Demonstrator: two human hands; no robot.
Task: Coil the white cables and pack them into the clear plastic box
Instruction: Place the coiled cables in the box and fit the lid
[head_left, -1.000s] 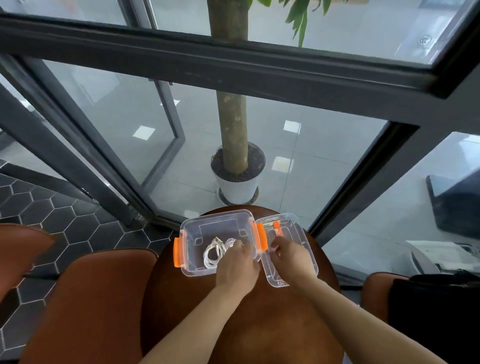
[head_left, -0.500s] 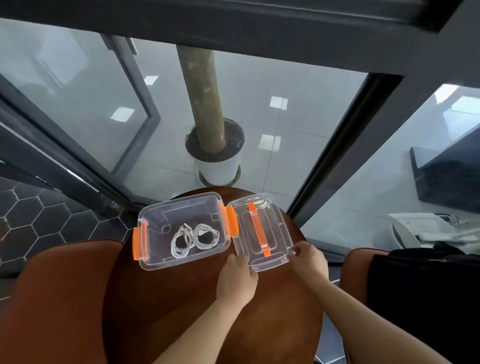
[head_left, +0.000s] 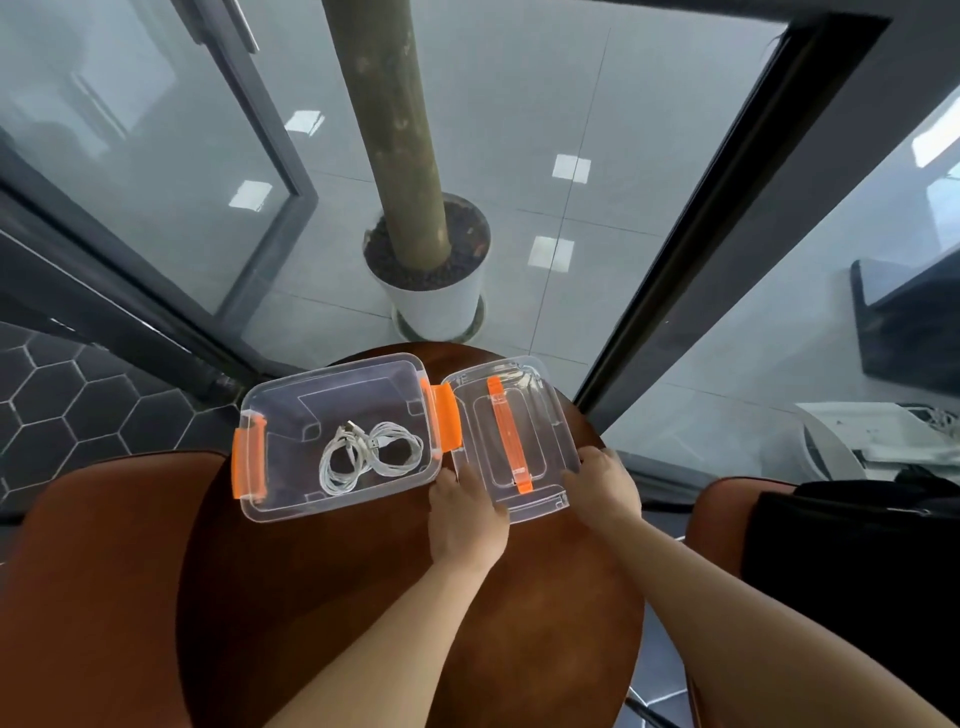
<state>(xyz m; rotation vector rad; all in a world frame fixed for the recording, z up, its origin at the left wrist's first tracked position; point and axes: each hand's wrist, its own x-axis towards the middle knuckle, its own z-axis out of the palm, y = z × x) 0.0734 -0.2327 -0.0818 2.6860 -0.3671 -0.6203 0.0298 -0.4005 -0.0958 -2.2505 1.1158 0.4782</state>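
A clear plastic box (head_left: 291, 395) with orange latches sits open on the round brown table (head_left: 395, 597). Two coiled white cables (head_left: 369, 454) lie side by side on its bottom. To its right the clear lid (head_left: 550, 410), with an orange handle along its middle, lies flat on the table. My left hand (head_left: 465, 512) grips the lid's near left corner. My right hand (head_left: 605, 480) holds the lid's right edge near the front. Both forearms reach in from the bottom of the view.
Brown leather seats stand at the left (head_left: 93, 571) and right (head_left: 717, 514) of the table. A dark bag (head_left: 852, 561) rests on the right seat. Beyond the glass wall stands a white plant pot (head_left: 431, 291) with a trunk.
My left hand came out of the box, leaving the coiled cables inside, and moved to the lid. My right hand slid to the lid's right edge. The camera tilted down.
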